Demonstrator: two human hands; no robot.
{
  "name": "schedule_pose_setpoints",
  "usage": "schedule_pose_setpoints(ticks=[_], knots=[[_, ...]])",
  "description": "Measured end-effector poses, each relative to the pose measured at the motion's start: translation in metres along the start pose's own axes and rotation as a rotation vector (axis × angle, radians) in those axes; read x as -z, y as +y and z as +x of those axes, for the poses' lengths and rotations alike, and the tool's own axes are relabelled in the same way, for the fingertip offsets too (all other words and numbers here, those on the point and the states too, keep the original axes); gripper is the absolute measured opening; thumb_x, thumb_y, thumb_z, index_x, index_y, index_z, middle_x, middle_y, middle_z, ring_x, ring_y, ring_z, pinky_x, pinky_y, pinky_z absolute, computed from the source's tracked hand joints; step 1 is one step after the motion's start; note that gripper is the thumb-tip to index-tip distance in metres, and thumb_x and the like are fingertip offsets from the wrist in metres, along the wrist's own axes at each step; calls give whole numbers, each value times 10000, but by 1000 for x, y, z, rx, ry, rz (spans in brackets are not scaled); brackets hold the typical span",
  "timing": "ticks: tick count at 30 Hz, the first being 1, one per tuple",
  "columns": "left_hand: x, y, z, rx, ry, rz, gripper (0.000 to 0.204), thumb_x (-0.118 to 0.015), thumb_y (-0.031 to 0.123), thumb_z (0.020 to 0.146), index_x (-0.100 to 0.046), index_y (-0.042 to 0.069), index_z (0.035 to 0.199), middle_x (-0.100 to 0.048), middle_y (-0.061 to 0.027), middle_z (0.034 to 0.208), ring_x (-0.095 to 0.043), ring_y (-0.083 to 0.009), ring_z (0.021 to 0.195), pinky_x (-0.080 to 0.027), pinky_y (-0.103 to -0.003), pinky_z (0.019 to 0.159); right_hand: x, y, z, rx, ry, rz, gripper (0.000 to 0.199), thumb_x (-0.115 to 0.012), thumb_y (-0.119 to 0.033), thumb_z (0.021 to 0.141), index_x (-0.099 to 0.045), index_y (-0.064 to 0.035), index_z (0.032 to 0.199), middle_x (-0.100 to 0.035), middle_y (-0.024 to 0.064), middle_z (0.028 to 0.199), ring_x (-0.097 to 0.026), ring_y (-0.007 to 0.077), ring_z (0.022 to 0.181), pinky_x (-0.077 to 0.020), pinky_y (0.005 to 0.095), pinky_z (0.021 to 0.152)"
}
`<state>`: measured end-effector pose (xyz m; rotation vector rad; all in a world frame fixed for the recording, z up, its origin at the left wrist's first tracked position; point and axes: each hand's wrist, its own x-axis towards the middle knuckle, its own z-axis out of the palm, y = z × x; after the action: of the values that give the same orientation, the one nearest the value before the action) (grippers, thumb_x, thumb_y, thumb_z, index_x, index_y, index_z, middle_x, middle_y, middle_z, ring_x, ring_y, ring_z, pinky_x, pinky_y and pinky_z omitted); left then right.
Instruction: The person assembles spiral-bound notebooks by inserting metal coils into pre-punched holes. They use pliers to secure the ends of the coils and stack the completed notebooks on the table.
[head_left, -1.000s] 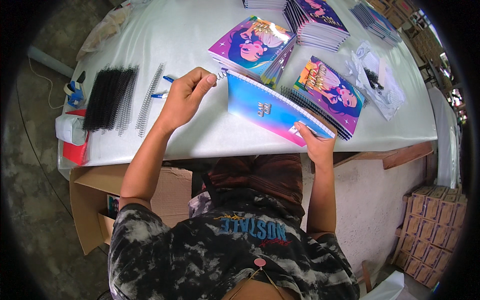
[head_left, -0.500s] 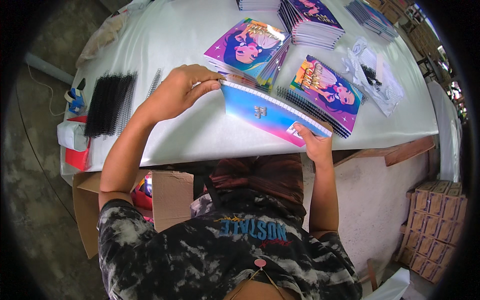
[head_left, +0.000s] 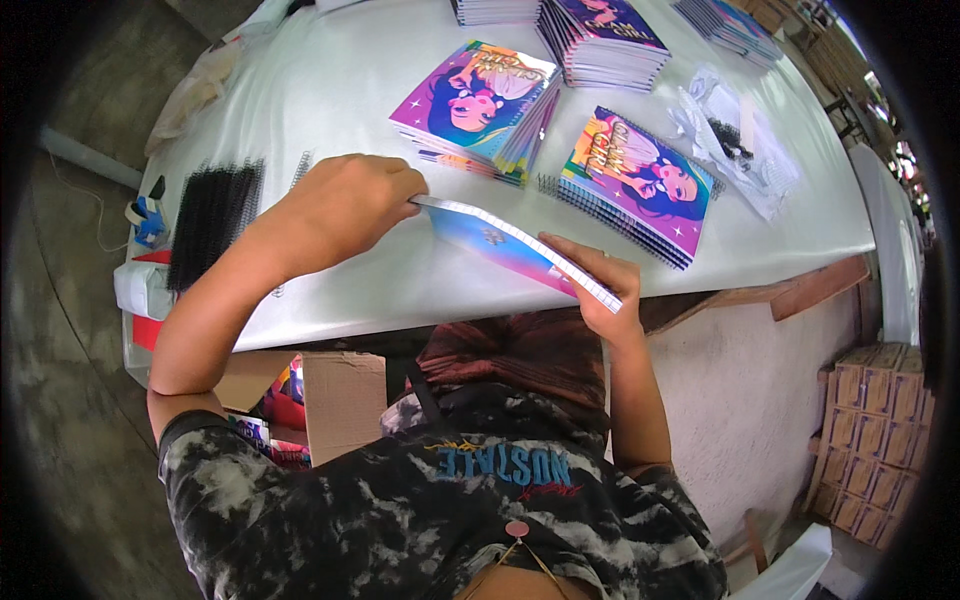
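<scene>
Over the front of the table I hold a notebook block (head_left: 497, 250) with a blue-to-pink cover. Its long edge, lined with small square marks like punched holes, faces up and bows slightly. My left hand (head_left: 345, 208) pinches the block's left end between thumb and fingers. At the other end my right hand (head_left: 610, 290) grips it, fingers behind and thumb partly hidden. Just beyond lies a small stack of spiral notebooks (head_left: 640, 185) with a cartoon figure on a purple cover. A taller, fanned stack of similar notebooks (head_left: 475, 105) stands farther left.
Black spiral coils (head_left: 215, 220) lie in a bundle on the left, near a blue tape dispenser (head_left: 147, 222). More notebook stacks (head_left: 605, 50) stand at the back. A white plastic bag (head_left: 735, 140) with black coils lies right. An open cardboard box (head_left: 345, 405) sits below the table's edge.
The notebook block has tipped, so its edge shows more and its cover less. My left hand has moved slightly nearer me, and my right hand has shifted left along with its end.
</scene>
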<state>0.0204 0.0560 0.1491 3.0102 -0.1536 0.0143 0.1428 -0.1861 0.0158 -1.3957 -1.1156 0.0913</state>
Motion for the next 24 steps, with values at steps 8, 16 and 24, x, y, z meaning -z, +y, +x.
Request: schedule_pose_setpoints(ticks=[8,16,24], knots=[[2,2,1,-51,166,185,194,-663,113,707,-588,59,878,-592,-86,813,-571,-264,826,-439,-359,777,0,-11,-3,-184,-78,127,338,-582,63,743,-612,11,1075,-644,121,1047,-639,202,920,-482,262,778],[8,-1,0,-47,-47,249,378,-730,189,632,-556,68,945,-569,-102,1011,-545,-275,963,-419,-397,838,-10,-7,-4,80,-12,-70,269,-567,17,771,-614,56,1034,-639,174,1020,-639,252,930,-487,292,808],[-143,-23,-42,-256,617,262,993,-482,755,626,-325,70,1328,-277,-213,1400,-54,-464,1321,-12,-655,986,-17,1,-6,152,37,-111,315,-627,-57,758,-605,43,1057,-635,177,1023,-635,275,937,-496,305,808]])
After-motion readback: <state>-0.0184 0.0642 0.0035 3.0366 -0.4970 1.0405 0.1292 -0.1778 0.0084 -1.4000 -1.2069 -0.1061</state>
